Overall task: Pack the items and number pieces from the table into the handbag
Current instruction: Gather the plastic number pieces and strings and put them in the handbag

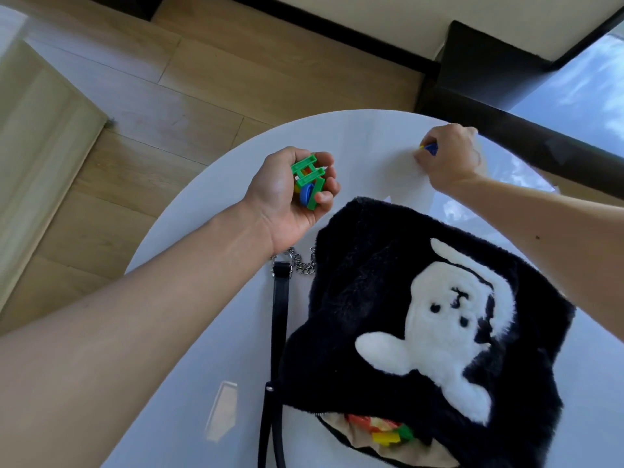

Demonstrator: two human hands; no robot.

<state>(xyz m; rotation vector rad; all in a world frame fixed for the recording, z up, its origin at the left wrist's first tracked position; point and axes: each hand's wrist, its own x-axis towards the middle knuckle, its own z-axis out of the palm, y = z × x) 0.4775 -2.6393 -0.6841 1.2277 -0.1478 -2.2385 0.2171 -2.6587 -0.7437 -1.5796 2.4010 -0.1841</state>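
Observation:
A black furry handbag (364,298) with a white rabbit figure lies flat on the round white table (216,332), its opening toward me. Red, yellow and green number pieces (388,430) show inside the opening. My left hand (287,197) hovers palm up over the table left of the bag, fingers curled round a bunch of number pieces (305,182), green, blue, yellow and red. My right hand (449,157) rests at the table's far edge, closed on a blue and yellow piece (430,148).
The bag's black strap (278,332) and metal chain (302,261) lie on the table left of the bag. Wooden floor surrounds the table; a dark window frame (540,146) runs behind its far right edge.

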